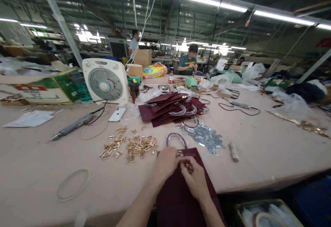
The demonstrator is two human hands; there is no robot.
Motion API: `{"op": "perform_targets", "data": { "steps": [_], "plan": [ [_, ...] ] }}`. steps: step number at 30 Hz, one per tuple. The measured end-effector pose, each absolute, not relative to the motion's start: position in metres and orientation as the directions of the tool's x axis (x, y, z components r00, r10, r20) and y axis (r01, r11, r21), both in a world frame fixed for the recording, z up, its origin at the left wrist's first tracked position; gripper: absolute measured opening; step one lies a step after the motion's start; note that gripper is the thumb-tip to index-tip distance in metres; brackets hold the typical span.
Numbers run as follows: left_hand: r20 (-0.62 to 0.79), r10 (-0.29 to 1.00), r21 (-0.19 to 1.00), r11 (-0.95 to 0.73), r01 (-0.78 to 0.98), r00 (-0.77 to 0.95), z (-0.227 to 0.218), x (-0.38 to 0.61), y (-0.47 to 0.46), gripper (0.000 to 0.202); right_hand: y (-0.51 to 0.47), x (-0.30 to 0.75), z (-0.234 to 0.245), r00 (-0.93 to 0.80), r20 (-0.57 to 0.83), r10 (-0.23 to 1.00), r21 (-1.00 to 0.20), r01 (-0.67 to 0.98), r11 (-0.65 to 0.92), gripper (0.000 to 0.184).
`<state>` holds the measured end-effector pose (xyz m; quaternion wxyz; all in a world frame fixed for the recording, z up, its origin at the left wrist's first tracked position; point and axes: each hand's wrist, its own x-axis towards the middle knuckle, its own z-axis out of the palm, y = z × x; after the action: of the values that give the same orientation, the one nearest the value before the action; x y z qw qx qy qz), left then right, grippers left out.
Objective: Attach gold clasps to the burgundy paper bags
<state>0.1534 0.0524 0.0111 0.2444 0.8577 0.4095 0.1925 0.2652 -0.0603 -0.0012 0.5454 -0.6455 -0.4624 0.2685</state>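
Note:
In the head view a maroon bag panel hangs over the table's near edge, its plastic-wrapped handle standing up at the top. My left hand is closed on the panel's top edge, beside the foot of the handle. Close against it, my right hand has its fingers curled and pinched around a small shiny metal fitting, partly hidden by the fingers. Gold-coloured metal fittings lie in loose piles to the left. Flat grey metal plates are heaped to the right.
A stack of maroon bag pieces lies beyond my hands. Corded electric screwdrivers rest left and right. A white fan, a phone, a roll and a bottle are on the table. A co-worker sits opposite.

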Motion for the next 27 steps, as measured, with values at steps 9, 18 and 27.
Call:
{"op": "perform_targets", "data": {
  "steps": [9,18,27],
  "plan": [
    [0.116,0.815,0.829,-0.394,0.396,0.568,0.012,0.158,0.068,0.018,-0.055,0.261,-0.001,0.361,0.218,0.907,-0.851,0.526,-0.004,0.014],
    [0.137,0.798,0.978,-0.203,0.047,0.587,0.016,0.148,0.059,0.031,-0.038,0.265,-0.01,0.514,0.283,0.81,-0.857,0.514,-0.027,0.031],
    [0.382,0.872,0.852,-0.461,0.249,0.305,-0.003,0.11,0.047,0.029,-0.032,0.306,-0.02,0.541,0.299,0.786,-0.852,0.523,-0.035,0.033]
  ]
}}
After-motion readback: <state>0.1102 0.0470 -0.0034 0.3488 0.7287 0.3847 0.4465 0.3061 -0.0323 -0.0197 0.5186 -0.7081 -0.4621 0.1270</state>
